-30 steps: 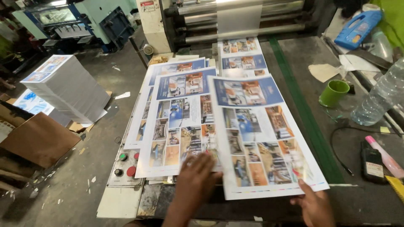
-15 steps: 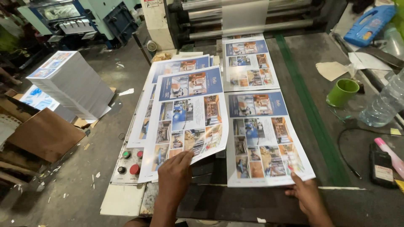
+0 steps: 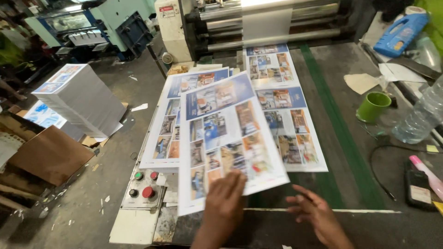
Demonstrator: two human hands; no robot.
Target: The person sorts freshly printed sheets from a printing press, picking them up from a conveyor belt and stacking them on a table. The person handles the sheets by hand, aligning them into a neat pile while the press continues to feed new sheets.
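While the roller machine [image 3: 258, 23] at the top feeds a strip of printed sheets down the dark work table [image 3: 350, 152], one more sheet [image 3: 288, 129] now lies flat on the table below the rollers. Against the earlier frames: the sheet that lay flat on the right half a second ago has been carried left, and the camera has come closer. That printed sheet [image 3: 226, 138] now sits tilted, partly lifted, over the pile of printed sheets [image 3: 173, 124] on the left, not yet squared to it.

Left hand [image 3: 226, 203]: fingers flat and together, pressing the sheet's lower edge from above. Right hand [image 3: 318, 216]: fingers spread wide, holding nothing, hovering just beside the sheet's lower right corner, apart from the paper.

Smaller items: tall stack of sheets [image 3: 83, 99] on the floor, left; plastic bottle [image 3: 422, 115] at the right edge; green cup [image 3: 373, 107] near it; control buttons [image 3: 144, 184] beside the left pile.
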